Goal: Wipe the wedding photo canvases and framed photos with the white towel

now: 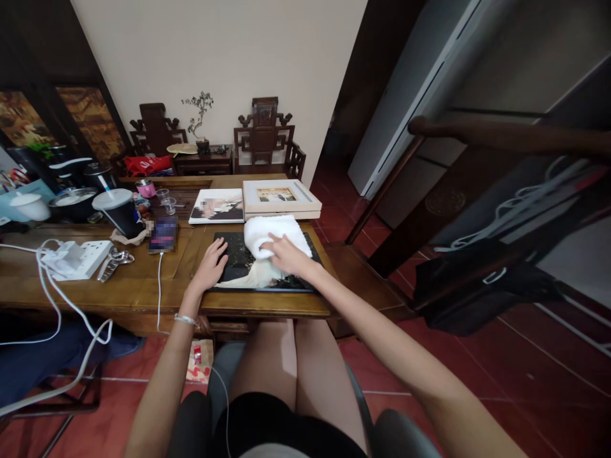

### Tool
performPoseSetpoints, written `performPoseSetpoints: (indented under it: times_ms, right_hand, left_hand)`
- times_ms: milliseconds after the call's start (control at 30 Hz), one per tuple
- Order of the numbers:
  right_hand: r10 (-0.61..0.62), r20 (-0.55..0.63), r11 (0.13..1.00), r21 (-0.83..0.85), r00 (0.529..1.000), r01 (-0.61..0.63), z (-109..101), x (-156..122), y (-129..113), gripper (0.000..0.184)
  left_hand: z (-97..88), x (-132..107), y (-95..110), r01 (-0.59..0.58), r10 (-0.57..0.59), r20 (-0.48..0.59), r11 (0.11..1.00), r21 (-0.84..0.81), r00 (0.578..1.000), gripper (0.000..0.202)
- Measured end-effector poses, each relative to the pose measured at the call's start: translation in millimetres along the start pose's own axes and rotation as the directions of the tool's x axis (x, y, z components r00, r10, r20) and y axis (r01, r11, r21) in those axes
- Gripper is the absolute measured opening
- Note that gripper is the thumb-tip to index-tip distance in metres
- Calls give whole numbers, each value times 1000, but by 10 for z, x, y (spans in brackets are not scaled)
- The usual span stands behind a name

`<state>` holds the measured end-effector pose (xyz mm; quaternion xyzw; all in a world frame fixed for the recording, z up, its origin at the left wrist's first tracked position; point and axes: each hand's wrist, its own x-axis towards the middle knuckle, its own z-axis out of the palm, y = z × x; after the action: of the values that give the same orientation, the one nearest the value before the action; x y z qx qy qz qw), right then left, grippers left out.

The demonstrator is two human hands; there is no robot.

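Note:
A dark picture panel (233, 261) with a pale, flowing shape on it lies flat near the table's front edge. Across its left edge rests my left hand (210, 264), open, its fingers stretched out on the surface. My right hand (287, 254) presses on a folded white towel (281, 229), gripping it against the panel's upper part. The towel and both hands hide parts of the picture. Just behind the panel are a white photo book (217, 207) and, to its right, a pale framed box (282, 200) with a small picture in its middle.
On the wooden table (191, 286) to the left are a phone (163, 235) on a charging cable, a power strip (88, 257), a lidded cup with a straw (117, 210) and small clear cups (168, 205). A wooden chair (443, 197) stands at the right.

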<state>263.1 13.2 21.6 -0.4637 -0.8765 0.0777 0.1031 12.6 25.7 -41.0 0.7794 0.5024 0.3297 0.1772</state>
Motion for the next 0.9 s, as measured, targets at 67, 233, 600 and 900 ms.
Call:
performPoseSetpoints:
  times_ms: [67, 233, 600, 900]
  right_hand:
    - [18, -16, 1000, -9, 1000, -18, -25, 204, 79, 53]
    - [-6, -43, 999, -35, 999, 5, 47, -11, -154, 53]
    - [-187, 22, 978, 97, 982, 184, 70, -813, -387, 51]
    - [39, -41, 999, -33, 998, -40, 86, 210, -294, 56]
  left_hand:
    - [-1, -3, 1, 2, -2, -5, 1000, -7, 1000, 46]
    - [-5, -14, 10, 11, -11, -11, 1000, -6, 1000, 47]
    - [-10, -21, 35, 25, -25, 14, 1000, 11, 1000, 49]
    - [-87, -40, 238, -6, -21, -185, 990, -143, 983, 47]
